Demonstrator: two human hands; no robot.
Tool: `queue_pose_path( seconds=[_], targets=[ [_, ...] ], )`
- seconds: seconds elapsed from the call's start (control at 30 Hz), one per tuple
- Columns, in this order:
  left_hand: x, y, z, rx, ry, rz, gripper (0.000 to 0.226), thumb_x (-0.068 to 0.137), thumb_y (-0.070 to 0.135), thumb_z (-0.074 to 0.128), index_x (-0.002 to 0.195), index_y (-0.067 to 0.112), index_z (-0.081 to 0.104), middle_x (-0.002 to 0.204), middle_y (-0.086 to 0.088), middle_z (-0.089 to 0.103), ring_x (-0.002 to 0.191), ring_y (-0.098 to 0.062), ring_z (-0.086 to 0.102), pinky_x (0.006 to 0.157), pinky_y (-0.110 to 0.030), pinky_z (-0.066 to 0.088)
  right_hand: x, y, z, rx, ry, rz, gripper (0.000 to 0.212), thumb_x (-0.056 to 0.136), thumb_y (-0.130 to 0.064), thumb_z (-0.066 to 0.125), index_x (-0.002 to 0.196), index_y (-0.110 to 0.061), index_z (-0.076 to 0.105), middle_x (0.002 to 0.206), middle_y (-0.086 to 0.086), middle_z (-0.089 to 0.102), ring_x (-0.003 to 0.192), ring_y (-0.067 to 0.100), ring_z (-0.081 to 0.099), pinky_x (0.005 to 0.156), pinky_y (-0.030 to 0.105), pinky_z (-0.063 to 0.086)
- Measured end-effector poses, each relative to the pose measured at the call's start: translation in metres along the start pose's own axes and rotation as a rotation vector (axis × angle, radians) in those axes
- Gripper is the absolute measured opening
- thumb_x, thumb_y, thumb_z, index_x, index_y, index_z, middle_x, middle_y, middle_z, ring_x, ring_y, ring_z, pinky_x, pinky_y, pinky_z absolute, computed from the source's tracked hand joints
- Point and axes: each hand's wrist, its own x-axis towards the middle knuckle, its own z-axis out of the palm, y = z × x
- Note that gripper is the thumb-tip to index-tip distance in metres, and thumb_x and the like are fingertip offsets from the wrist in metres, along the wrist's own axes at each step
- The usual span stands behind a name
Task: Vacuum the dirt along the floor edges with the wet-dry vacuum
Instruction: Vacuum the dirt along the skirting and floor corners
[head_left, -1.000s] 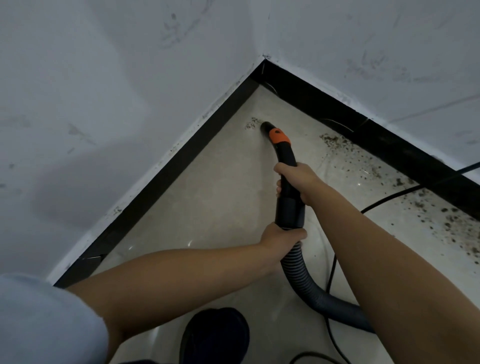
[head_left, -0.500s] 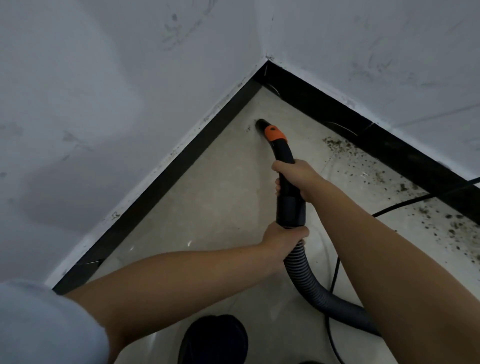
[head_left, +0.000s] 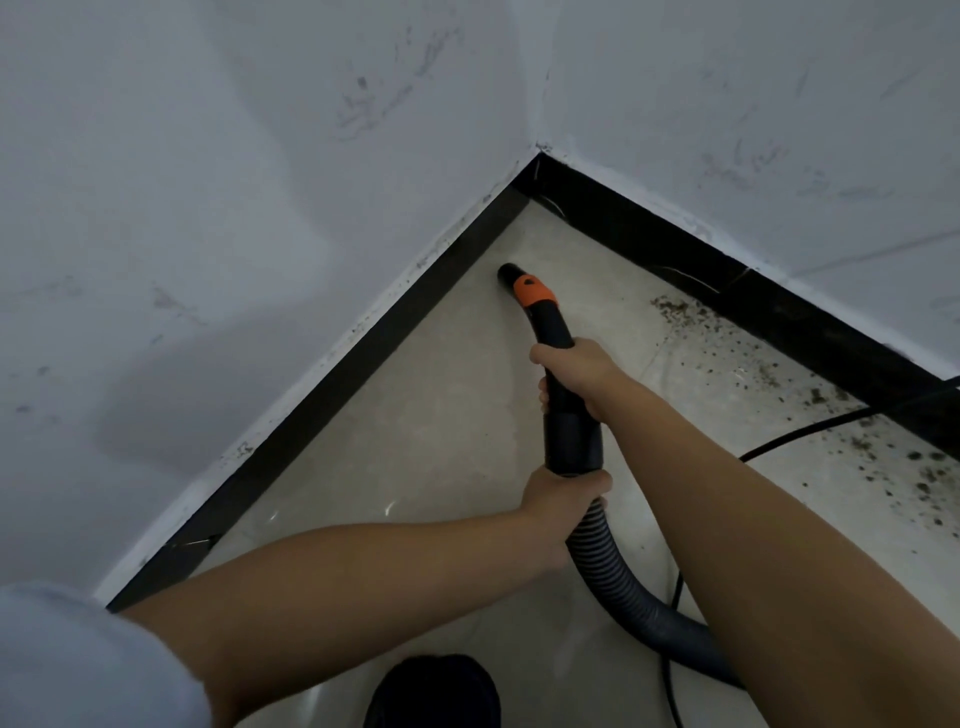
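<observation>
Fingers (head_left: 542, 399) of right hand (head_left: 574, 366) and left hand (head_left: 563, 496) curl round the vacuum wand (head_left: 553, 330); its nozzle (head_left: 508, 274) sits on the floor (head_left: 426, 415) near the corner; best kept low, sweeping slowly toward the dirt (head_left: 831, 395) along the right baseboard (head_left: 779, 306).

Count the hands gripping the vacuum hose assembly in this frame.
2. The right hand holds the black wand below its orange collar; the left hand grips where the wand meets the ribbed hose.
</observation>
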Motion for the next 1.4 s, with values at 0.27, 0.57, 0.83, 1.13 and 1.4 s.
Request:
queue_pose_path(
  seconds=[0.27,0.57,0.83,1.13,1.4],
  targets=[
    [0.003,-0.009,0.020,0.051,-0.017,-0.003,0.011,0.080,0.005,0.064,0.077,0.012,0.056,0.067,-0.005,0.057,0.061,-0.018,0.055,0.065,-0.028,0.050,-0.005,0.006,-0.024,0.027,0.002,0.023,0.011,0.088,-0.010,0.057,0.092,-0.006,0.048,0.061,0.011,0.051,0.047,0.020,0.049,0.045,0.027,0.048],
    [0.011,-0.001,0.031,0.054,0.000,0.007,0.011,0.080,0.007,0.066,0.081,0.014,0.057,0.071,-0.003,0.059,0.066,-0.017,0.056,0.069,-0.027,0.049,0.005,0.001,-0.036,0.012,0.031,0.005,0.010,0.089,-0.011,0.057,0.087,-0.008,0.047,0.061,0.011,0.050,0.047,0.021,0.049,0.046,0.029,0.049],
    [0.019,0.002,0.020,-0.026,0.019,-0.007,0.014,0.080,0.007,0.065,0.092,0.007,0.058,0.072,-0.005,0.058,0.064,-0.017,0.056,0.068,-0.027,0.048,0.013,-0.010,-0.015,-0.054,-0.062,0.020,0.011,0.088,-0.011,0.059,0.091,-0.009,0.049,0.062,0.010,0.052,0.049,0.021,0.051,0.049,0.030,0.050],
    [0.034,0.034,0.023,0.126,-0.122,-0.013,0.011,0.081,0.006,0.066,0.084,0.010,0.056,0.069,-0.005,0.057,0.061,-0.016,0.055,0.071,-0.031,0.050,0.027,-0.017,-0.042,0.095,0.149,0.015,0.017,0.088,-0.011,0.059,0.099,-0.005,0.047,0.064,0.011,0.051,0.049,0.022,0.050,0.050,0.031,0.048],
    [0.046,0.055,0.021,-0.052,-0.098,-0.014,0.020,0.082,0.004,0.068,0.099,0.003,0.057,0.071,-0.007,0.057,0.062,-0.017,0.056,0.067,-0.030,0.052,0.050,-0.047,-0.028,-0.025,0.032,-0.005,0.020,0.087,-0.011,0.059,0.100,-0.004,0.046,0.062,0.010,0.052,0.046,0.020,0.050,0.044,0.025,0.048]
  ],
)
